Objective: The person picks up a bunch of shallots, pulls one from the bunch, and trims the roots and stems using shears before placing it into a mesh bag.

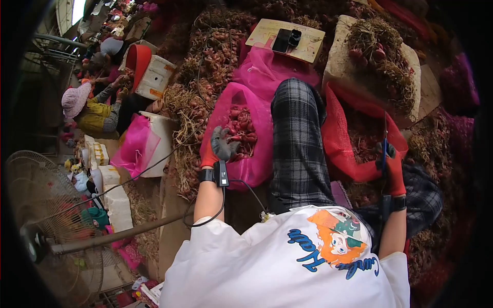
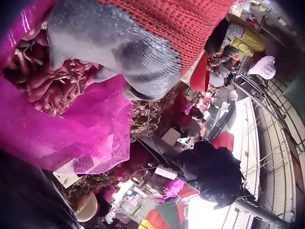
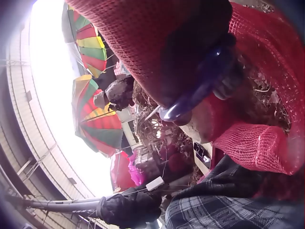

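My left hand [image 1: 224, 145], in a red knit glove with grey-coated fingers, is at the left side of a pink mesh bag [image 1: 260, 110]. Its fingertips hang over the red shallots [image 1: 241, 123] inside, and nothing shows gripped in it. On the right, my gloved right hand [image 1: 394, 172] grips scissors with blue handles [image 1: 384, 146], the thin blade pointing away from me. Around that hand lies a red mesh bag [image 1: 336, 131], its mouth spread wide over dark contents. In the right wrist view, the blue handle [image 3: 200, 88] curves past the shadowed fingers.
Dried shallots with stalks [image 1: 208, 66] are heaped ahead. A foam slab [image 1: 336, 46] bears a bunch of them. Two small black devices sit on a board [image 1: 262, 33]. At left are a fan [image 1: 51, 205], a cable [image 1: 149, 172] and a person in a pink hat [image 1: 77, 97].
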The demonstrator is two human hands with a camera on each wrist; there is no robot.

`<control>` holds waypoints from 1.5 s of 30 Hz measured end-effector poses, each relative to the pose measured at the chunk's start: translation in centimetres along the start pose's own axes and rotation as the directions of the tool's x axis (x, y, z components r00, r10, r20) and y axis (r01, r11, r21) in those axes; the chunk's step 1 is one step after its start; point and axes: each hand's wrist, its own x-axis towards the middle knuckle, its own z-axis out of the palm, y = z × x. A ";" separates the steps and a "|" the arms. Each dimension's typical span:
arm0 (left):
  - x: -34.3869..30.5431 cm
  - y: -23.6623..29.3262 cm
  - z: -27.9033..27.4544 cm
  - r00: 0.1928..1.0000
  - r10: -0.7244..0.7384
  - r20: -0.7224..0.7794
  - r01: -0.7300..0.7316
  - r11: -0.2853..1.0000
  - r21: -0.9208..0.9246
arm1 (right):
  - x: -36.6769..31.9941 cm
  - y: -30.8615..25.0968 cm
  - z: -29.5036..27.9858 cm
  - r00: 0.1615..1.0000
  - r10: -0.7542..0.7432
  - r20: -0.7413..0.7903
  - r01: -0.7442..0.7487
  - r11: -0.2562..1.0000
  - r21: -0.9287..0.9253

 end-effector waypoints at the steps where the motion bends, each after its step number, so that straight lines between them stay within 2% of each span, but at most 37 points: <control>1: -2.3 -0.6 3.6 0.981 0.150 -0.126 -0.144 0.988 0.059 | -0.1 -0.4 0.2 1.000 -0.006 0.000 0.006 1.000 -0.004; 4: -2.4 0.1 2.1 0.996 0.084 0.018 -0.083 0.995 -0.057 | -0.9 -1.7 0.3 0.999 -0.036 -0.022 0.036 0.999 -0.001; 5: -3.4 0.4 3.1 0.990 0.138 0.019 -0.137 0.990 -0.007 | -1.0 -2.0 0.4 0.998 -0.058 -0.037 0.059 0.998 0.013; 8: -3.0 1.1 -0.8 0.966 0.257 -0.023 -0.248 0.951 0.183 | -1.2 -2.1 0.1 0.992 -0.085 -0.094 0.087 0.996 0.023; 9: -2.2 1.2 -5.9 0.844 0.500 -0.193 -0.349 0.786 0.510 | -1.2 -2.1 0.0 0.990 -0.085 -0.112 0.088 0.996 0.020; 10: -1.9 1.3 -8.4 0.753 0.609 -0.249 -0.256 0.620 0.742 | -0.9 -1.7 -0.5 0.994 -0.066 -0.091 0.066 0.998 -0.005; 11: -1.9 1.3 -10.3 0.647 0.717 -0.260 -0.101 0.419 0.902 | -0.5 -1.0 -1.5 0.997 -0.044 -0.068 0.042 0.999 -0.031; 13: -1.3 0.1 -13.2 0.548 0.793 -0.266 0.252 0.147 0.957 | -0.1 0.2 -2.4 0.999 -0.020 -0.037 0.017 0.998 -0.063; 15: -0.2 -1.6 -14.6 0.551 0.757 -0.350 0.525 0.010 0.851 | 0.3 0.7 -2.7 0.999 -0.024 -0.029 0.022 0.997 -0.074; 18: -1.5 -0.9 -10.0 0.650 0.646 -0.399 0.551 -0.039 0.834 | 0.0 -0.1 -1.7 0.997 -0.022 -0.071 0.018 0.998 -0.060; 19: -1.7 -0.6 -8.7 0.682 0.671 -0.291 0.491 -0.125 0.862 | 0.1 -0.2 -1.6 0.998 -0.020 -0.058 0.017 0.998 -0.063; 20: -1.2 -0.3 -8.7 0.746 0.621 -0.241 0.275 0.041 0.960 | 0.3 -0.2 -1.6 0.999 -0.020 -0.050 0.017 0.998 -0.066; 21: -0.9 0.4 -9.1 0.797 0.579 -0.170 0.049 0.218 0.975 | 0.3 -0.3 -1.7 0.999 -0.017 -0.041 0.014 0.998 -0.069; 22: -0.6 0.9 -9.6 0.831 0.549 -0.086 -0.166 0.392 0.905 | 0.1 -0.9 -1.4 0.999 -0.022 -0.050 0.018 0.997 -0.077; 23: -0.6 1.4 -9.0 0.818 0.575 -0.008 -0.322 0.469 0.822 | -0.3 -1.7 -0.8 0.998 -0.025 -0.054 0.021 0.996 -0.084; 24: -1.2 1.1 -8.5 0.790 0.612 -0.040 -0.351 0.505 0.788 | -0.7 -2.1 -0.5 0.998 -0.027 -0.055 0.022 0.995 -0.093; 26: -6.0 1.3 -2.2 0.719 0.685 -0.119 -0.419 0.563 0.712 | -0.6 -2.0 -0.8 0.999 -0.021 -0.025 0.019 0.997 -0.081; 27: -7.8 1.8 -1.5 0.817 0.575 -0.043 -0.392 0.609 0.689 | -0.4 -2.0 -0.8 1.000 -0.026 -0.015 0.024 0.997 -0.070; 29: -11.7 0.3 0.2 0.880 0.473 -0.038 -0.257 0.543 0.799 | -0.6 -2.4 -0.7 0.998 -0.054 -0.035 0.052 0.997 -0.065; 31: -14.6 -4.4 -1.9 0.790 0.607 0.088 -0.355 0.336 0.872 | -1.2 -2.8 -0.9 0.997 -0.059 -0.058 0.055 0.995 -0.083; 33: -17.8 -5.0 -0.2 0.815 0.573 0.082 -0.444 0.529 0.724 | -1.4 -3.4 -1.2 0.997 -0.052 -0.065 0.044 0.991 -0.128; 35: -18.2 -4.9 -0.5 0.798 0.591 0.114 -0.506 0.554 0.661 | -1.1 -3.1 -1.5 0.996 -0.047 -0.072 0.037 0.989 -0.144; 36: -16.5 -3.9 -1.9 0.758 0.631 0.163 -0.547 0.481 0.685 | -0.7 -3.2 -1.6 0.996 -0.055 -0.063 0.045 0.987 -0.156; 38: -14.2 -1.5 -1.8 0.747 0.650 0.140 -0.544 0.476 0.691 | -0.2 -3.4 -1.4 0.996 -0.049 -0.071 0.038 0.987 -0.153; 40: -12.6 1.1 -0.5 0.818 0.576 0.009 -0.441 0.617 0.652 | 0.2 -3.3 -1.5 0.996 -0.057 -0.075 0.045 0.986 -0.158; 42: -12.8 2.3 1.4 0.761 0.648 0.026 -0.386 0.422 0.820 | 0.3 -3.1 -2.1 0.996 -0.068 -0.060 0.055 0.980 -0.191; 44: -11.7 3.2 0.1 0.695 0.719 -0.034 -0.269 0.303 0.914 | 0.1 -3.0 -2.4 0.996 -0.063 -0.070 0.047 0.977 -0.206; 45: -10.1 4.3 -3.0 0.646 0.756 -0.108 -0.189 0.295 0.936 | 0.1 -3.1 -2.5 0.995 -0.062 -0.075 0.045 0.976 -0.213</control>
